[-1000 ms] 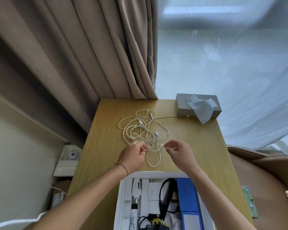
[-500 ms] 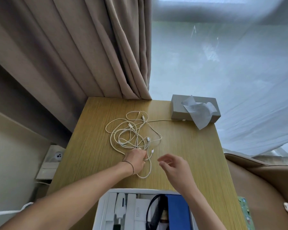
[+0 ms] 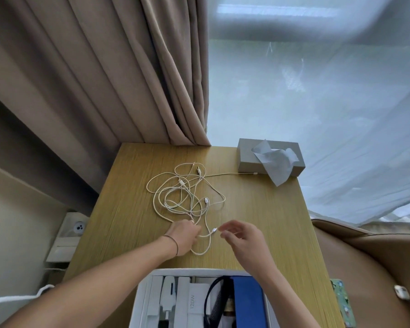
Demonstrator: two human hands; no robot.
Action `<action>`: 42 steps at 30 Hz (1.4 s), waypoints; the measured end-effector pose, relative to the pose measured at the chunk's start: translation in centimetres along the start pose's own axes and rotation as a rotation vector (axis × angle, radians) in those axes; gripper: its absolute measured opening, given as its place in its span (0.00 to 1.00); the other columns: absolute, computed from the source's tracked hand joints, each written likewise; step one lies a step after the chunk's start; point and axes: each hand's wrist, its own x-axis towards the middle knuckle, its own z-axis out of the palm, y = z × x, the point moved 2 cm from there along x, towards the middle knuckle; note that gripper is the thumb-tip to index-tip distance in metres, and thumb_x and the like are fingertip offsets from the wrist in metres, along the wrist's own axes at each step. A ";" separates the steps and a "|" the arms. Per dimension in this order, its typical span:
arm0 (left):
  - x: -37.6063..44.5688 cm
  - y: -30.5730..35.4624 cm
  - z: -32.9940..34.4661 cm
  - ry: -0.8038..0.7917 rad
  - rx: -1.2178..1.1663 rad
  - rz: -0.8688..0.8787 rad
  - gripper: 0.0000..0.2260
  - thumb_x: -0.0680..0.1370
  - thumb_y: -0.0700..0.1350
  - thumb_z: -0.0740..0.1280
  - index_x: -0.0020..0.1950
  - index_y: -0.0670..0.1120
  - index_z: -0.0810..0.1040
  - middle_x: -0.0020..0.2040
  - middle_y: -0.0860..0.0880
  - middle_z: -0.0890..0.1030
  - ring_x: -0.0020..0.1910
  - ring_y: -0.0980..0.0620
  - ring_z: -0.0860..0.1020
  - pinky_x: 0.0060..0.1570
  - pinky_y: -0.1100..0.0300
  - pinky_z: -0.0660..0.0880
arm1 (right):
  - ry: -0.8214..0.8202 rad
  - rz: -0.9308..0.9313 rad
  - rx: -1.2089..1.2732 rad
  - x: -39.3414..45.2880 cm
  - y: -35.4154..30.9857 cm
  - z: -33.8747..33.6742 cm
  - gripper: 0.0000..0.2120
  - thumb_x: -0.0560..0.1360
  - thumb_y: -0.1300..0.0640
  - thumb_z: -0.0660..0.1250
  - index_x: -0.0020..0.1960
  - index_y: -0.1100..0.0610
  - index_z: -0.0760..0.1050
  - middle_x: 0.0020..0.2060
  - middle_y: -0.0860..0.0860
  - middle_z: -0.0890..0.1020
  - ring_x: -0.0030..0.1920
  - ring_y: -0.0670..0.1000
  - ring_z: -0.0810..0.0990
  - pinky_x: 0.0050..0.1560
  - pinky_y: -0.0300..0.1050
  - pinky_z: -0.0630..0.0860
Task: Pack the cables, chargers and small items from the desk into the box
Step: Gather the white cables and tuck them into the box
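White cable (image 3: 187, 200) pinched in left grip (image 3: 184, 235), its plug just beside loosely parted right grip (image 3: 243, 237).

My only view sits head-high, angled forward and steeply down, close over the worktop (image 3: 258, 209) toward the curtained window (image 3: 317, 91).

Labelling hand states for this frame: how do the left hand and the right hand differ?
The left hand lies low on the desk, fingers curled onto the white cable tangle; the right hand hovers beside it and holds nothing. The left hand's fingers are tucked under; the right hand's are loosely curled and spread, tips near a cable plug. Both reach forward past the box.
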 end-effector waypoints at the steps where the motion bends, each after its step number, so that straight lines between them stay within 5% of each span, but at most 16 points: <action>1: 0.0 0.1 0.0 0.064 -0.019 0.002 0.07 0.81 0.43 0.61 0.52 0.46 0.79 0.48 0.47 0.79 0.50 0.46 0.78 0.48 0.53 0.76 | -0.003 0.003 -0.001 -0.1 0.2 0.1 0.07 0.79 0.56 0.68 0.50 0.47 0.84 0.43 0.41 0.86 0.47 0.38 0.82 0.49 0.36 0.78; 5: -1.3 0.1 -1.4 0.301 -0.253 -0.021 0.10 0.81 0.50 0.66 0.47 0.47 0.84 0.43 0.54 0.70 0.45 0.52 0.73 0.44 0.57 0.74 | -0.001 -0.007 0.002 -0.8 0.5 0.2 0.07 0.79 0.57 0.68 0.50 0.47 0.84 0.43 0.40 0.86 0.46 0.37 0.82 0.49 0.36 0.78; 11: -5.8 -0.1 -9.7 0.466 -0.757 -0.019 0.15 0.79 0.50 0.70 0.34 0.45 0.82 0.43 0.50 0.75 0.45 0.52 0.75 0.46 0.54 0.75 | 0.139 -0.086 0.083 -1.4 -2.7 -0.5 0.11 0.78 0.59 0.67 0.50 0.42 0.81 0.44 0.39 0.85 0.46 0.38 0.81 0.42 0.32 0.76; 17: -11.4 1.9 -19.6 0.716 -1.150 0.087 0.21 0.76 0.44 0.70 0.23 0.47 0.75 0.61 0.56 0.82 0.64 0.56 0.77 0.58 0.52 0.73 | 0.094 -0.200 0.163 -2.6 -7.4 1.3 0.17 0.77 0.56 0.70 0.59 0.36 0.76 0.55 0.32 0.81 0.58 0.34 0.77 0.54 0.32 0.74; 20: -13.8 2.9 -23.4 0.738 -1.326 0.167 0.20 0.75 0.42 0.67 0.22 0.46 0.72 0.57 0.49 0.86 0.51 0.53 0.83 0.43 0.64 0.73 | 0.006 -0.359 0.194 -2.8 -11.1 3.1 0.20 0.77 0.52 0.69 0.68 0.43 0.74 0.61 0.36 0.80 0.64 0.37 0.75 0.63 0.36 0.72; 22: -15.5 3.3 -25.5 0.765 -1.448 0.177 0.17 0.75 0.43 0.66 0.25 0.48 0.79 0.48 0.37 0.86 0.40 0.41 0.80 0.39 0.58 0.71 | -0.066 -0.409 0.188 -3.0 -13.5 4.2 0.13 0.78 0.47 0.66 0.62 0.46 0.79 0.56 0.41 0.83 0.58 0.42 0.80 0.60 0.46 0.76; 25: -17.2 2.0 -27.8 0.785 -1.790 0.221 0.20 0.79 0.44 0.66 0.26 0.48 0.76 0.31 0.47 0.79 0.36 0.45 0.81 0.50 0.49 0.75 | -0.141 -0.445 0.214 -3.0 -15.6 4.7 0.16 0.78 0.43 0.61 0.42 0.52 0.80 0.37 0.45 0.83 0.40 0.46 0.80 0.47 0.54 0.76; 27: -18.5 -0.3 -28.8 0.794 -2.016 0.197 0.23 0.82 0.50 0.64 0.27 0.48 0.70 0.29 0.50 0.72 0.27 0.52 0.74 0.40 0.55 0.79 | -0.163 -0.444 0.276 -2.5 -15.5 4.0 0.18 0.80 0.47 0.62 0.39 0.59 0.76 0.32 0.48 0.77 0.35 0.49 0.75 0.42 0.54 0.73; 29: -20.2 -3.2 -29.3 0.812 -2.141 0.190 0.23 0.83 0.54 0.59 0.30 0.48 0.69 0.30 0.52 0.69 0.23 0.56 0.67 0.27 0.63 0.72 | -0.184 -0.388 0.349 -1.9 -14.6 2.8 0.17 0.83 0.56 0.63 0.39 0.65 0.75 0.30 0.51 0.75 0.34 0.50 0.73 0.40 0.49 0.70; 34: -24.4 -11.0 -27.5 0.960 -2.138 0.070 0.20 0.85 0.53 0.54 0.34 0.49 0.66 0.29 0.53 0.67 0.20 0.58 0.60 0.21 0.65 0.55 | -0.221 -0.245 0.467 -0.9 -12.3 -0.7 0.13 0.83 0.65 0.60 0.41 0.66 0.75 0.32 0.57 0.71 0.33 0.52 0.69 0.36 0.41 0.68; 39: -26.1 -14.2 -23.6 1.158 -1.815 -0.269 0.17 0.84 0.49 0.58 0.35 0.48 0.66 0.28 0.51 0.67 0.18 0.59 0.61 0.17 0.67 0.53 | -0.145 -0.204 0.423 0.0 -11.9 -2.0 0.15 0.83 0.64 0.61 0.39 0.65 0.77 0.26 0.48 0.72 0.32 0.50 0.67 0.35 0.40 0.68; 42: -24.6 -12.0 -21.4 1.055 -1.561 -0.351 0.10 0.83 0.49 0.62 0.45 0.46 0.74 0.31 0.51 0.66 0.22 0.60 0.63 0.18 0.67 0.57 | -0.168 -0.245 0.412 -0.1 -13.6 -0.8 0.14 0.82 0.63 0.63 0.38 0.62 0.77 0.25 0.45 0.71 0.30 0.50 0.67 0.34 0.41 0.69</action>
